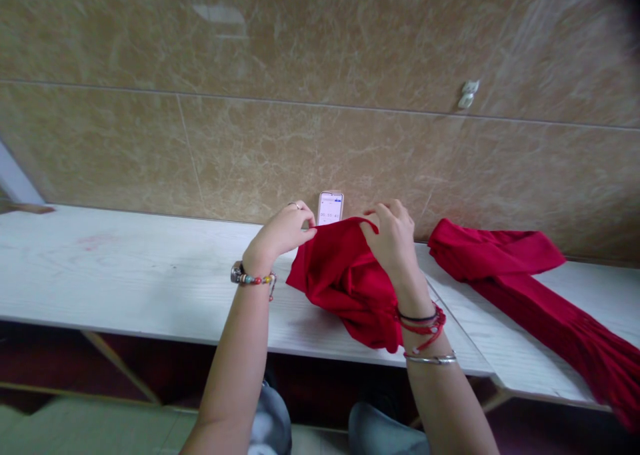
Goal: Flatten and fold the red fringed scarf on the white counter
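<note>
A red cloth (350, 262) is stretched along its upper edge between my two hands, with its lower part bunched and resting on or just above the white bench top (200, 268). My left hand (287, 232) pinches the upper left of that edge between thumb and fingers. At the upper right, my right hand (393, 235) is closed on the same edge. The cloth's exact kind cannot be made out. Behind it stands a phone (331, 207) with a lit screen showing a running-time display, its lower part hidden by the cloth.
More red fabric (530, 295) lies to the right, folded at its top and trailing in pleats over the bench's front edge. A tan marbled wall (280, 148) rises behind, bearing a small white figure (469, 94). Dark open shelves (200, 368) run below.
</note>
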`<state>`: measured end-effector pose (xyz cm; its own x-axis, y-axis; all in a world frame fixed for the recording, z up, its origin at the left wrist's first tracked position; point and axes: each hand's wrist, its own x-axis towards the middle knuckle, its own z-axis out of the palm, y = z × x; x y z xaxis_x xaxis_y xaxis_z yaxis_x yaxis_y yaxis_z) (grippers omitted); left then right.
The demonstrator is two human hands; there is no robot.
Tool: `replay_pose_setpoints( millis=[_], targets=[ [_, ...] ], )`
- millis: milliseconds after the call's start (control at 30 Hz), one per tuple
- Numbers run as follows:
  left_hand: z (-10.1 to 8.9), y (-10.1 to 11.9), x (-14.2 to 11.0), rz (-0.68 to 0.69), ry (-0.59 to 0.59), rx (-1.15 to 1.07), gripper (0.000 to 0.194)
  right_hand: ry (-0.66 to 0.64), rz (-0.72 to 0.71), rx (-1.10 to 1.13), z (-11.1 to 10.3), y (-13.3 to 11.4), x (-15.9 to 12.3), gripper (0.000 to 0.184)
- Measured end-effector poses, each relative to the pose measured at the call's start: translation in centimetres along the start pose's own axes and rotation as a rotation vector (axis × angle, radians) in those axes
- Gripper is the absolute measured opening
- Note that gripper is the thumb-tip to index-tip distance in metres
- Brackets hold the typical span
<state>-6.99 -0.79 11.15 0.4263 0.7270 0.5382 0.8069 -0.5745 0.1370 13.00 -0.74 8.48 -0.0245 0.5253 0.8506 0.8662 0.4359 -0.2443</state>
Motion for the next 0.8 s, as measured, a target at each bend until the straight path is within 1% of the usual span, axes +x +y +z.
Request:
replay_pose_setpoints(
  millis=[100,167,233,333,400,467,567,633,733,800],
  targets=[
    [0.0,0.8,0.2,0.047,0.054,-0.034,0.013,-0.146,-0.167,0.042,0.1,-1.0,-0.3,0.031],
    [-0.1,1.3,0.3,0.077,0.057,-0.051,0.012,-0.21,-0.23,0.072,0.2,-1.6,-0.4,0.027],
    [-0.4,1.6,0.2,0.091,0.05,-0.053,0.012,-0.228,-0.236,0.101,0.3,-1.9,-0.4,0.018],
    [-0.8,1.4,0.0,0.063,0.046,-0.045,0.012,-0.212,-0.222,0.145,0.1,-1.8,-0.1,0.016],
    [-0.8,1.1,-0.2,0.029,0.026,-0.051,0.011,-0.175,-0.196,0.162,0.0,-1.6,0.1,0.015],
    [-0.5,0.8,-0.1,0.002,-0.056,-0.07,0.013,-0.126,-0.147,0.164,-0.1,-1.5,0.2,0.016],
    [0.3,0.4,0.2,-0.015,-0.23,-0.08,0.015,-0.076,-0.079,0.146,0.1,-1.4,0.4,0.016],
    [0.7,0.3,0.5,-0.003,-0.286,-0.073,0.011,-0.065,-0.062,0.13,0.5,-1.3,0.6,0.017],
    [0.8,0.4,0.9,0.025,-0.277,-0.079,0.015,-0.051,-0.052,0.111,1.1,-1.2,0.8,0.017],
    [0.7,0.6,1.0,0.001,-0.259,-0.088,0.021,-0.04,-0.043,0.111,1.2,-1.2,1.0,0.018]
  ],
)
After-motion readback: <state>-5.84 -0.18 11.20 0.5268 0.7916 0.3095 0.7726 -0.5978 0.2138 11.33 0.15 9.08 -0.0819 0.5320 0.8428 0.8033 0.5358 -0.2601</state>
